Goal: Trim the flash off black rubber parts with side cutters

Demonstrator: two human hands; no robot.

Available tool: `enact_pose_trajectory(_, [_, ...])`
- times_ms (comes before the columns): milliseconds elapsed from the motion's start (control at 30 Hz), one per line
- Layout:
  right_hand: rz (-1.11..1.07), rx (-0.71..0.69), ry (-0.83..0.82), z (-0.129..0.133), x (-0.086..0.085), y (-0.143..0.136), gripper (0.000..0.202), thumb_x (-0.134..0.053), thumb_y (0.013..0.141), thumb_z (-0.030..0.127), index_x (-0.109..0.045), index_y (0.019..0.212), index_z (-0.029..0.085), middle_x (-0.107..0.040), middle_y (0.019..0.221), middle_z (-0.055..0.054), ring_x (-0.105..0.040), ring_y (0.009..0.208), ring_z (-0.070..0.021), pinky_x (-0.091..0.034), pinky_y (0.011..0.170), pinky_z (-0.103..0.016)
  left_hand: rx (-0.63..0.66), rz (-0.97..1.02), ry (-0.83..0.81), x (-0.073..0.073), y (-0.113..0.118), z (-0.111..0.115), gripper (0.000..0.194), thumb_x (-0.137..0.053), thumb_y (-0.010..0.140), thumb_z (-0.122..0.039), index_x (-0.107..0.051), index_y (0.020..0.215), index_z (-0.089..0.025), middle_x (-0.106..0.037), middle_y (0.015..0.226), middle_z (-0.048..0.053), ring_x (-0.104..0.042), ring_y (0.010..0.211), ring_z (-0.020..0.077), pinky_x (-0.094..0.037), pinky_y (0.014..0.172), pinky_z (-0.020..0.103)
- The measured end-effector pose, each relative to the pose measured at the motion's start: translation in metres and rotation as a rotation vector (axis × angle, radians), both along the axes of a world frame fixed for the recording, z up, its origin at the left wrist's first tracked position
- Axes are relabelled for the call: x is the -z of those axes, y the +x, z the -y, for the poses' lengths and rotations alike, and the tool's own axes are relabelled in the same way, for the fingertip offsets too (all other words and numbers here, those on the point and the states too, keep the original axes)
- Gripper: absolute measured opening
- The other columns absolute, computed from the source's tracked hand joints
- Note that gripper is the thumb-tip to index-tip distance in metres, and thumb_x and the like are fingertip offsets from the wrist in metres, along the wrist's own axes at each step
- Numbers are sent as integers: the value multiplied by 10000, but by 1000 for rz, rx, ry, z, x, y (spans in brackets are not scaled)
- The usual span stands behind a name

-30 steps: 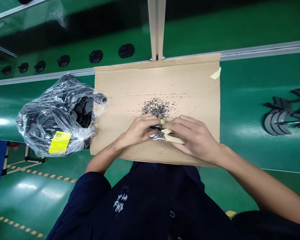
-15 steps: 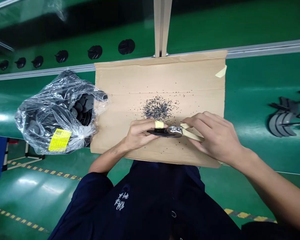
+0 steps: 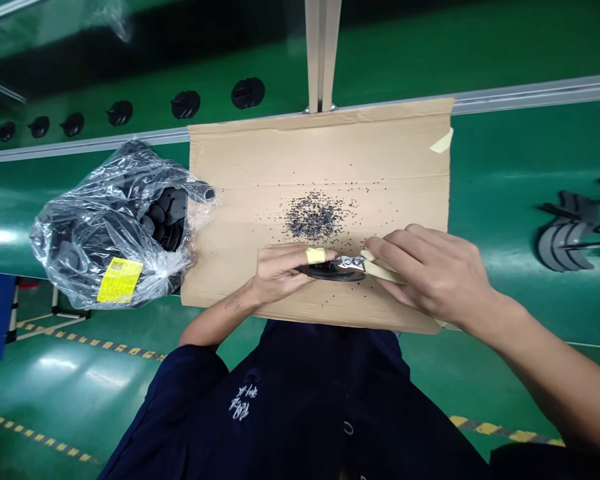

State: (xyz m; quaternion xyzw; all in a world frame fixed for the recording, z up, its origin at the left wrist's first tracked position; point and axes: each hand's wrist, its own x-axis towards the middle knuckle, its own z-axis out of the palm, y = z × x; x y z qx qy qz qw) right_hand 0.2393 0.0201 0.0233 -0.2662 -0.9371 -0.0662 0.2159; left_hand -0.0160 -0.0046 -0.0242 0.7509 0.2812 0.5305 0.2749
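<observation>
My left hand [image 3: 280, 270], with yellow tape on one finger, grips a flat black round part [image 3: 336, 273] edge-on above a sheet of cardboard [image 3: 260, 167]. My right hand [image 3: 433, 270] holds small cutting pliers [image 3: 365, 265] with pale handles, their metal jaws touching the part's rim. A heap of tiny dark trimmings [image 3: 314, 218] lies on the cardboard just beyond my hands.
A clear plastic bag [image 3: 115, 230] of black round parts with a yellow label lies left of the cardboard. More black parts [image 3: 247, 92] sit in a row on the green conveyor behind a metal rail. Curved black pieces [image 3: 570, 230] lie at the right. A metal post [image 3: 320, 53] rises behind.
My right hand drew back to the right, exposing the pliers and the black part between my hands. The view shifted slightly. The pliers' jaws stay at the part's rim.
</observation>
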Motion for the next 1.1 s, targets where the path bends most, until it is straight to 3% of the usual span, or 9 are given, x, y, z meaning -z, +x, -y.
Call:
enact_pose_trajectory(167, [84,-5,47,2,-2,2,178,-476,1028,219,-643,1027,157,-642,731,-47,-519,669,-184,-360,559,-318,15,-27,20,2,-1,3,529,-793,873,-171,-661,1376,-274,-818,1087,52,-800,928,142,-664,837,227])
enact_pose_trajectory(267, [98,22,-45,3,3,2,197,-469,1006,160,-651,935,186,-649,710,-39,-537,638,-171,-329,543,-319,24,-51,31,3,-1,4,539,-793,874,-174,-651,1387,-260,-821,1065,57,-799,941,149,-667,854,241])
enact_pose_trajectory(333, [2,27,-214,4,9,1,213,-464,1001,165,-655,911,193,-680,741,-40,-580,646,-165,-346,541,-306,19,-63,33,3,-1,5,497,-779,889,-184,-663,1368,-247,-822,1041,58,-798,934,147,-668,848,244])
enact_pose_trajectory(467, [-327,50,-729,5,21,-4,195,-517,999,293,-678,943,198,-734,807,-30,-639,649,-145,-454,577,-262,-27,-131,49,-2,-1,4,359,-783,891,-219,-721,1244,-189,-820,975,59,-789,852,133,-666,777,227])
enact_pose_trajectory(567, [-399,177,-865,6,30,-3,175,-580,964,331,-685,929,196,-744,815,-32,-630,623,-143,-463,584,-263,-86,-202,54,-7,-1,3,258,-797,880,-234,-746,1119,-154,-813,901,48,-767,758,108,-648,710,195])
enact_pose_trajectory(700, [-198,198,-703,5,43,6,265,-502,1000,356,-698,1060,186,-760,964,-96,-683,801,-222,-500,692,-330,-99,-239,-52,-9,-3,3,216,-775,901,-266,-746,1089,-165,-806,909,47,-755,767,114,-632,715,212])
enact_pose_trajectory(833, [0,280,-461,6,61,15,400,-463,1034,452,-676,1174,143,-738,1077,-153,-651,903,-282,-494,773,-399,-22,-306,-395,-10,-4,-2,197,-694,947,-318,-720,1000,-131,-767,902,69,-717,769,142,-577,674,231])
enact_pose_trajectory(967, [26,342,-318,9,78,19,509,-422,1044,528,-645,1269,129,-699,1107,-188,-618,1020,-323,-499,848,-437,76,-418,-622,-11,-3,-19,260,-627,951,-348,-623,789,-145,-651,774,33,-614,726,143,-514,671,252])
enact_pose_trajectory(1100, [-13,294,-212,11,82,22,598,-397,1045,557,-611,1328,75,-664,1184,-247,-580,1193,-396,-508,956,-535,200,-484,-694,-14,0,-40,214,-623,937,-352,-646,901,-143,-678,862,46,-632,789,157,-532,734,276])
